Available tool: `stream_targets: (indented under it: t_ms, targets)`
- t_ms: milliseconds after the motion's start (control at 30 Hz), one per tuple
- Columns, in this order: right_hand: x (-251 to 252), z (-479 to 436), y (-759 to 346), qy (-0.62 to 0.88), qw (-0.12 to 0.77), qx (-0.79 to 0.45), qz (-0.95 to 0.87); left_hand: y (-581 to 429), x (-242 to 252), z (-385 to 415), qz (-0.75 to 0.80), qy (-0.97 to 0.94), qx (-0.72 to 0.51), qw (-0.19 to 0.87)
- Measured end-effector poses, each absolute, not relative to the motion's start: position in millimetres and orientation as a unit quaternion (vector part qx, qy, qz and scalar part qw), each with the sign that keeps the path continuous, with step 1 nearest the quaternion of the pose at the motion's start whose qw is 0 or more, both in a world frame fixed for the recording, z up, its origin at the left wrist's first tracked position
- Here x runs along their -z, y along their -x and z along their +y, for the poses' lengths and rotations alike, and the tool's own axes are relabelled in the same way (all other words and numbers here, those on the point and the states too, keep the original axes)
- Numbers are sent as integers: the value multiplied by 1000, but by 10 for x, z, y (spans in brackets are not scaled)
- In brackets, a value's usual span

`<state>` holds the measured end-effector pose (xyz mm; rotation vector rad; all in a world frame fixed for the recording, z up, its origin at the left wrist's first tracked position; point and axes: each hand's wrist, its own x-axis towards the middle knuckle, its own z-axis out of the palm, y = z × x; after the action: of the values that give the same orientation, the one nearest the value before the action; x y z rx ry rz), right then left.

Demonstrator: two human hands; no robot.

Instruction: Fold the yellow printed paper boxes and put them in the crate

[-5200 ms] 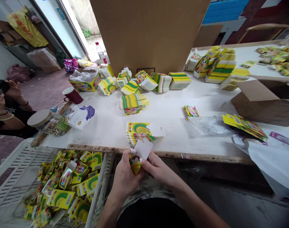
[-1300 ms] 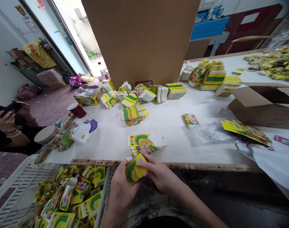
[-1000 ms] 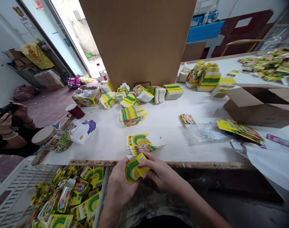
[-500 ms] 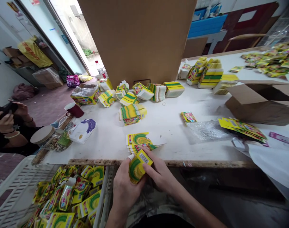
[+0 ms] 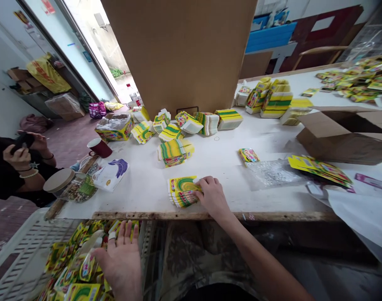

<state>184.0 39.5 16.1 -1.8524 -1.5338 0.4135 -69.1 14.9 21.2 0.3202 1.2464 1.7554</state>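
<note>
Palm up and fingers spread, my left hand (image 5: pixel 122 257) is over the crate of yellow-and-green printed boxes (image 5: pixel 81 290); it holds nothing, and white wrapping circles one finger. My right hand (image 5: pixel 213 198) is at the table's front edge, its thumb and fingers pinching the right end of a fanned pile of flattened crayon cartons (image 5: pixel 181 190). Whether it grips one carton or several, I cannot tell. Behind that pile lies a larger bundle of flat cartons (image 5: pixel 174 152).
More carton bundles (image 5: pixel 208 123) line the tall brown cardboard (image 5: pixel 184 54). At left are a maroon mug (image 5: pixel 100 148), a lidded jar (image 5: pixel 70 186) and a person's hands with a dark device. To the right lie a plastic bag (image 5: pixel 274 173) and an open cardboard box (image 5: pixel 344 142).
The small yellow box held between both hands is gone from them. My left hand has moved left over the crate and opened; my right hand has reached forward to the carton pile.
</note>
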Motion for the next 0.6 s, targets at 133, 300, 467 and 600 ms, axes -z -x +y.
stream_targets:
  t_ms: [133,300,467,600]
  targets:
    - [-167,407,-1808,706,343,-166,-598,440,-71,86,474,-205,-677,524]
    - [-277,133,-1626,643,371,-278,-610,20,-5,-40,389,-278,-653,587]
    - [-327,-209,-1297,454,435,-553,-547,-189,-239,-24,330,-216,-659,640]
    - [-301,-271,-1191,457,468,-565,-503,-229,-318,82,332,-194,-689,614]
